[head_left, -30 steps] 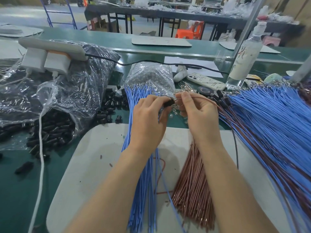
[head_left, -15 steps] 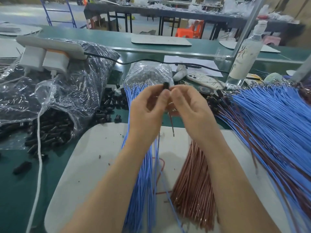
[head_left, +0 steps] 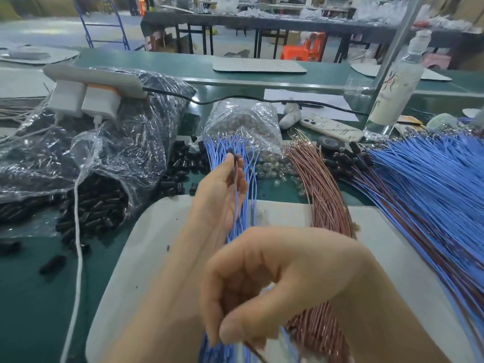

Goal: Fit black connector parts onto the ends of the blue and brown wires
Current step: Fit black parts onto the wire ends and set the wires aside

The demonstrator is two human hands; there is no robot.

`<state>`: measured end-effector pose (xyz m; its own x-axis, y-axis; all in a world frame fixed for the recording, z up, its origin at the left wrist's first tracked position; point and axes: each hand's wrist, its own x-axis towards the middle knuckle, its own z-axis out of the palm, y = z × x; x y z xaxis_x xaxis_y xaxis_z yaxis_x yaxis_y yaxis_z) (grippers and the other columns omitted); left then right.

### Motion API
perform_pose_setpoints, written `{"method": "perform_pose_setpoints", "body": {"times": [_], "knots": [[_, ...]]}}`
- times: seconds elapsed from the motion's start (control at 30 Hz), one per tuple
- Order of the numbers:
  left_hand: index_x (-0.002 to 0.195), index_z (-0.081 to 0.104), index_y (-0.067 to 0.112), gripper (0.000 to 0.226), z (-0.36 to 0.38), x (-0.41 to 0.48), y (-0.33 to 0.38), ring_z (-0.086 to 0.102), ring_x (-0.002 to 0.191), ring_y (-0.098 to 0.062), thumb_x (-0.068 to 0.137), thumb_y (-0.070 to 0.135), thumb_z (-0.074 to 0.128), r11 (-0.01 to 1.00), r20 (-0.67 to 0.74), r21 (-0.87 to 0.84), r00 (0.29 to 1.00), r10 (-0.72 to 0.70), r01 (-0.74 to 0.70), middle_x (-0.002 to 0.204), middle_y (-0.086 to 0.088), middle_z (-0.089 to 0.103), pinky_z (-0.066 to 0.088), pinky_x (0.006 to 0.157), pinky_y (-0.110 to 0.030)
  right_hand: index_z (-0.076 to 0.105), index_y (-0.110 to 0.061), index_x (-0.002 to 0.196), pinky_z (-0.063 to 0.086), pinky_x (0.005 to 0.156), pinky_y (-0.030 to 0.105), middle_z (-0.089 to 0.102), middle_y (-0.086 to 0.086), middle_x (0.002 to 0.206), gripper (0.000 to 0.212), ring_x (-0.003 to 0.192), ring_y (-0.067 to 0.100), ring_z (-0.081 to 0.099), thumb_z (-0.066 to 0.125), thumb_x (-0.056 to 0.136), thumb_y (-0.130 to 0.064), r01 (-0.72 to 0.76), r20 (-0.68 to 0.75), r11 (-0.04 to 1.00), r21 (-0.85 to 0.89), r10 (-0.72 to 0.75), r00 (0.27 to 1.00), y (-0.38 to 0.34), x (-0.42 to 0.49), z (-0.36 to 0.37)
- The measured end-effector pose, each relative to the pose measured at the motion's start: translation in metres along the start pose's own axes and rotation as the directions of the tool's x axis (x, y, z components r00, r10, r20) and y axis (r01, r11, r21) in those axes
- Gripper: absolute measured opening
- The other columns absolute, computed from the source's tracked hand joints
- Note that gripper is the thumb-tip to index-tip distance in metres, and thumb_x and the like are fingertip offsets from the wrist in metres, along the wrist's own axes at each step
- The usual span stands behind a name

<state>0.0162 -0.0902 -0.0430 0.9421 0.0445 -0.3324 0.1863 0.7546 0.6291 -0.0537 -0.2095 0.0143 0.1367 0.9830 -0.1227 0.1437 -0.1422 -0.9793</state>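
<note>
**Holding a black connector part above the wire bundles**

Long tables with dark frames and an orange plastic stool (head_left: 303,49) fill the workshop behind, on a pale concrete floor. The near worktop (head_left: 31,297) is smooth, matt green. On it lies a pale grey board (head_left: 146,247) with rounded corners, speckled with dark crumbs.

At the right, a wide fan of mixed wires (head_left: 432,184), blue over brown, spreads across the board and worktop. At the left, a crinkled clear plastic bag (head_left: 104,158) spills short black tubular connector parts (head_left: 180,166) towards the board. A white power strip (head_left: 94,78) rests on top of the bag. A smaller clear bag (head_left: 243,121) of shiny bits stands behind the middle bundles, near a pale phone (head_left: 331,128) and a tall plastic bottle (head_left: 395,93).

Two slim straight bundles run away from the person: the blue wires (head_left: 225,145) in the middle, the coppery brown wires (head_left: 322,189) just to their right, both partly on the board.

The right hand (head_left: 275,284), close to the camera and blurred, is curled, thumb against forefinger, pinching a single brown wire (head_left: 252,349).

The left hand (head_left: 222,189) is raised over the blue wires, its thumb and fingertips narrowly pinching one black connector part (head_left: 237,157), with thin strands hanging from it across the palm.
</note>
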Motion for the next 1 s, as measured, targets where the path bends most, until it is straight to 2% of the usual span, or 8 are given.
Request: {"method": "perform_pose_setpoints", "body": {"times": [0.07, 0.13, 0.23, 0.3, 0.37, 0.53, 0.7, 1.0], "knots": [[0.088, 0.059, 0.01, 0.015, 0.001, -0.001, -0.001, 0.055, 0.052, -0.001, 0.097, 0.018, 0.05, 0.996, 0.035, 0.077, 0.999, 0.036, -0.038, 0.067, 0.005, 0.063, 0.046, 0.051, -0.012, 0.06, 0.003, 0.09, 0.043, 0.047, 0.018, 0.057, 0.009, 0.064, 0.007, 0.05, 0.015, 0.05, 0.058, 0.088, -0.004, -0.025, -0.118, 0.999, 0.029, 0.028, 0.993, 0.005, 0.0, -0.006], [0.092, 0.061, 0.008, 0.012, 0.001, -0.001, -0.005, 0.056, 0.052, -0.005, 0.095, 0.017, 0.053, 0.962, 0.056, 0.25, 0.993, 0.101, -0.112, 0.065, 0.003, 0.063, 0.047, 0.05, -0.015, 0.061, -0.009, 0.081, 0.042, 0.045, 0.016, 0.058, -0.004, 0.058, 0.01, 0.047, 0.008, 0.05, 0.061, 0.09, -0.013, -0.044, -0.437, 0.998, -0.049, 0.018, 0.899, 0.017, 0.001, -0.018], [0.092, 0.059, 0.007, 0.006, 0.002, -0.003, -0.013, 0.059, 0.066, -0.011, 0.094, 0.01, 0.054, 0.919, 0.123, 0.329, 0.974, 0.188, -0.219, 0.075, -0.002, 0.062, 0.051, 0.064, -0.021, 0.06, -0.02, 0.077, 0.041, 0.055, 0.019, 0.06, -0.011, 0.059, 0.014, 0.052, 0.002, 0.051, 0.067, 0.087, -0.028, -0.225, -0.896, 0.963, -0.148, -0.035, 0.442, 0.043, 0.004, -0.039], [0.086, 0.06, 0.012, 0.01, 0.004, -0.001, -0.016, 0.06, 0.069, -0.008, 0.093, 0.008, 0.055, 0.9, 0.11, 0.359, 0.969, 0.223, -0.248, 0.076, 0.001, 0.065, 0.051, 0.07, -0.022, 0.058, -0.024, 0.078, 0.04, 0.061, 0.018, 0.061, -0.01, 0.069, 0.019, 0.06, 0.002, 0.054, 0.069, 0.083, -0.038, -0.397, -0.973, 0.911, -0.11, -0.016, 0.232, 0.058, 0.003, -0.048], [0.087, 0.062, 0.017, 0.009, 0.004, 0.001, -0.018, 0.06, 0.067, -0.003, 0.093, 0.012, 0.057, 0.871, 0.117, 0.416, 0.965, 0.235, -0.262, 0.077, 0.004, 0.067, 0.047, 0.067, -0.02, 0.06, -0.024, 0.083, 0.042, 0.063, 0.018, 0.064, -0.009, 0.076, 0.018, 0.067, 0.003, 0.057, 0.069, 0.084, -0.04, -0.471, -0.976, 0.879, -0.069, 0.039, 0.215, 0.067, 0.0, -0.053], [0.09, 0.062, 0.019, 0.005, 0.001, 0.002, -0.021, 0.061, 0.069, -0.003, 0.091, 0.015, 0.06, 0.835, 0.15, 0.46, 0.954, 0.261, -0.301, 0.076, 0.008, 0.068, 0.046, 0.066, -0.02, 0.063, -0.022, 0.071, 0.05, 0.065, 0.032, 0.07, -0.001, 0.069, 0.018, 0.057, 0.008, 0.057, 0.066, 0.088, -0.026, -0.451, -0.939, 0.888, -0.089, 0.077, 0.336, 0.068, 0.002, -0.054], [0.086, 0.062, 0.018, 0.008, 0.0, 0.003, -0.019, 0.063, 0.067, 0.001, 0.092, 0.013, 0.059, 0.845, 0.111, 0.426, 0.946, 0.305, -0.323, 0.074, 0.008, 0.069, 0.047, 0.069, -0.017, 0.068, -0.009, 0.077, 0.049, 0.056, 0.024, 0.071, -0.001, 0.065, 0.016, 0.054, 0.011, 0.058, 0.065, 0.089, -0.02, -0.445, -0.839, 0.895, -0.022, 0.226, 0.495, 0.07, 0.003, -0.051], [0.094, 0.062, 0.02, 0.006, -0.001, 0.003, -0.021, 0.06, 0.066, -0.005, 0.091, 0.015, 0.061, 0.805, 0.169, 0.478, 0.936, 0.308, -0.351, 0.081, 0.005, 0.067, 0.049, 0.059, -0.017, 0.065, -0.022, 0.075, 0.051, 0.064, 0.036, 0.07, -0.006, 0.067, 0.018, 0.053, 0.003, 0.056, 0.06, 0.091, -0.031, -0.327, -0.981, 0.944, -0.039, 0.026, 0.193, 0.078, 0.016, -0.051]]}}
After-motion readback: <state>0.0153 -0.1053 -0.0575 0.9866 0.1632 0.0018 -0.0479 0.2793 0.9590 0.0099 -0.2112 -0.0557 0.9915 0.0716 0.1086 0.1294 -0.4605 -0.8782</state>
